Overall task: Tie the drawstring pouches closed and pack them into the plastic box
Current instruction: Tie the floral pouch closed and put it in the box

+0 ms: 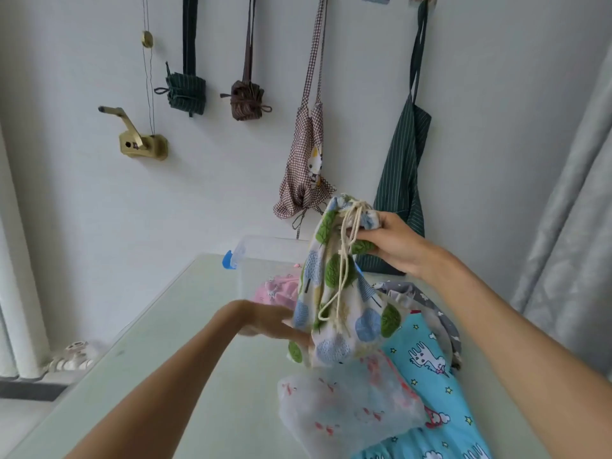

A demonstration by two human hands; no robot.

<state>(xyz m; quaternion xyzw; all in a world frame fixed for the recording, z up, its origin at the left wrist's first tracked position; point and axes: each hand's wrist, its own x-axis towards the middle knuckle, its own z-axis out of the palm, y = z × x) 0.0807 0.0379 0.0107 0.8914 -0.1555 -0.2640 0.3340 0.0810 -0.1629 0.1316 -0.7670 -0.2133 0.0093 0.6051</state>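
Where the wall meets the far left edge, a brass crank fitting (140, 140) is mounted, thin cords running up from it to a small brass pulley (147, 39). Right of that hang two small tied bundles — one dark green striped (186, 93), one brown (246, 100) — then a brown gingham bag (306, 173) with a cartoon cat patch, then a dark green striped tote (402, 180). Pale green glass tabletop (159, 342) below. Left hand (268, 321) reaches in low over the tabletop, fingers straight and relaxed, fingertips touching the lower left edge of the tree-print pouch (341, 313); it grips nothing. Behind it, at the tabletop's far edge, stands the clear plastic box (265, 256) with a blue latch (227, 260) on its left side; a pink pouch (276, 289) lies inside. Tree-print pouch hangs in the air just in front of the box and partly covers it, neck gathered shut, cream drawstring (341, 273) knotted at the top and dangling down its front. Right hand (394, 243) holds it up — fingers and thumb pinched on the gathered neck. Beneath the pouch, on the tabletop: a white pouch with red marks (344, 405), blurred; a turquoise cloth with white unicorns (427, 362) to its right; a grey star-print pouch (420, 298) behind that. Grey curtain (569, 193) at far right.
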